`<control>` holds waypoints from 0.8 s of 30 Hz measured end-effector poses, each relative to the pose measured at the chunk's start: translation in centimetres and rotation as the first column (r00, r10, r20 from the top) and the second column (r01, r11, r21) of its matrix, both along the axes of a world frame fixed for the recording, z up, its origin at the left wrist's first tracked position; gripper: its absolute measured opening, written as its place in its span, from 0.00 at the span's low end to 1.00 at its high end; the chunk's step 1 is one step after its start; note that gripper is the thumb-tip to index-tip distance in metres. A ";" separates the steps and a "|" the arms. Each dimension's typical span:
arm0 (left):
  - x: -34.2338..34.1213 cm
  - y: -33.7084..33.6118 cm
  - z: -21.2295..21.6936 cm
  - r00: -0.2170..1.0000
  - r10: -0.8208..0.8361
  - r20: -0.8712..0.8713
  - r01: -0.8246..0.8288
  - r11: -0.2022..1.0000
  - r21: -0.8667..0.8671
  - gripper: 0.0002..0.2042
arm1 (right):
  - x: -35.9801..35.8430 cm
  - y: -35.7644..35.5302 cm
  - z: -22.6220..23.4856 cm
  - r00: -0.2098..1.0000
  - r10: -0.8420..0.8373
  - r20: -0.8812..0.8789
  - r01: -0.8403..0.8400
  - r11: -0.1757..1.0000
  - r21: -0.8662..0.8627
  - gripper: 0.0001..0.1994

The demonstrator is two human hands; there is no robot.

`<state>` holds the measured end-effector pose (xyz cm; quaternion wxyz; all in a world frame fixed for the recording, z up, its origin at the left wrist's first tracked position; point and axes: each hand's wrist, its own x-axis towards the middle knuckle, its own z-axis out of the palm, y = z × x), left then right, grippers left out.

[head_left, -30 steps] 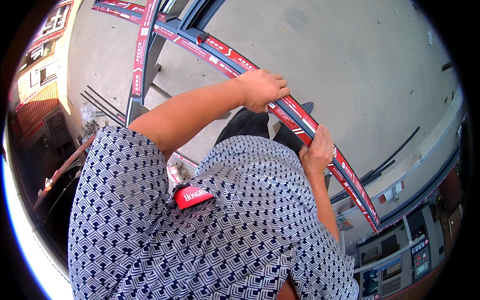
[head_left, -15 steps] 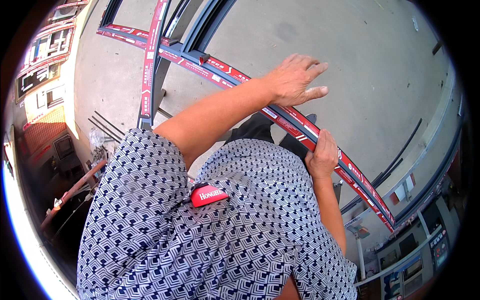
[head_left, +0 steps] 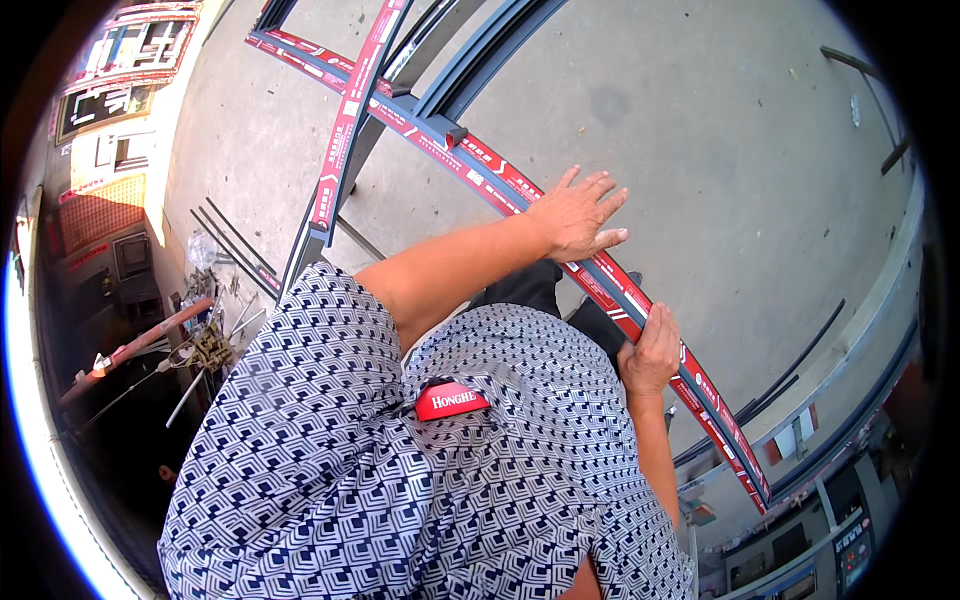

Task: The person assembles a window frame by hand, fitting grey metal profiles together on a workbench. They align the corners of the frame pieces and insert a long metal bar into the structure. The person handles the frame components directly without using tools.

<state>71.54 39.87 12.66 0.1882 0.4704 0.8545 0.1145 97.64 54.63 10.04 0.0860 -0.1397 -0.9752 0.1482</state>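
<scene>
A long dark grey metal frame bar [head_left: 715,412], covered with red printed protective film, runs slantwise from the upper left to the lower right in front of my body. My left hand [head_left: 575,215] lies palm down at the middle of the bar, fingers spread past its far edge; whether the palm presses on it I cannot tell. Farther right along the same bar, my right hand [head_left: 652,350] wraps its fingers over the top, thumb on the near side. Other grey profiles [head_left: 485,60] join the bar at the upper left, and a red-filmed crosspiece [head_left: 352,125] crosses it there.
Thin dark rods [head_left: 235,245] lie on the concrete floor [head_left: 690,130] at left, beside a cluttered heap of metal parts [head_left: 205,350]. More dark strips [head_left: 800,355] lie at right. A grey machine with a control panel [head_left: 853,550] stands at the lower right.
My left hand has come down closer to the bar, its fingers more spread. My right hand keeps its hold. The whole view has shifted, with the frame appearing lower along the bar.
</scene>
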 end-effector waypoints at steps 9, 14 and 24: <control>7.0 2.5 0.1 0.863 -0.503 0.049 0.491 0.857 0.156 0.37 | 0.3 0.7 0.0 1.000 -0.013 -0.004 0.013 0.999 -0.032 0.35; 6.5 3.2 0.9 0.852 -0.512 0.108 0.513 0.858 0.012 0.39 | 0.2 0.7 -0.2 0.999 -0.019 -0.033 0.019 1.000 -0.014 0.29; 4.5 1.4 0.5 0.839 -0.542 0.052 0.543 0.825 -0.160 0.45 | -0.8 -0.2 0.9 0.996 0.024 0.084 0.004 0.948 -0.318 0.37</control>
